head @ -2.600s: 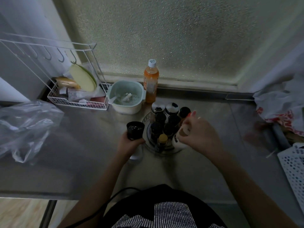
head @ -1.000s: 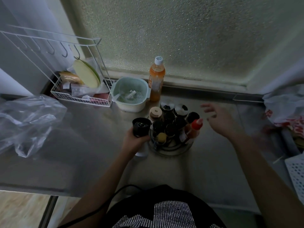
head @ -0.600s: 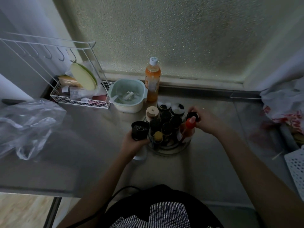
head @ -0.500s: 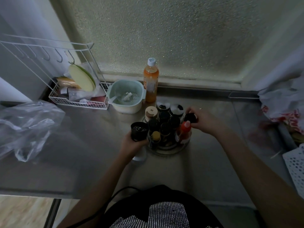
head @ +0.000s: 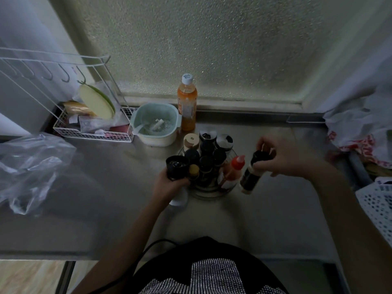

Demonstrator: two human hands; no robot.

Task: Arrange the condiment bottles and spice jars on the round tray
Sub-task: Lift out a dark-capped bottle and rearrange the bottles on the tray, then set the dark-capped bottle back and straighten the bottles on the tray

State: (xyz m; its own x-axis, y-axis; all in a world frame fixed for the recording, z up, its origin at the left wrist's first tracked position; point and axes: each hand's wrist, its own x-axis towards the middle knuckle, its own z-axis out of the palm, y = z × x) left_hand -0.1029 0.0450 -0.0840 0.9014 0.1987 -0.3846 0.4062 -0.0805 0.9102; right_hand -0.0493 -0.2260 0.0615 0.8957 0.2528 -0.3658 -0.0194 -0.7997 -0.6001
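A round tray [head: 210,193] stands mid-counter, crowded with several dark-capped spice jars [head: 206,164], a beige-lidded jar [head: 191,141] and a red-capped squeeze bottle [head: 232,172] at its right edge. My right hand [head: 284,157] grips a black-capped dark bottle [head: 252,175] near its top, holding it tilted just right of the tray, off the tray. My left hand [head: 169,183] holds a black-topped grinder [head: 177,167] with a white base against the tray's left side.
An orange drink bottle [head: 187,102] and a pale green colander bowl [head: 157,124] stand behind the tray. A white wire rack [head: 91,132] is at back left, a clear plastic bag [head: 31,164] at left, bags and a white basket [head: 377,204] at right.
My right hand took the black-capped bottle from the tray's right side and lifted it out to the right. My left hand has kept holding the grinder in place.
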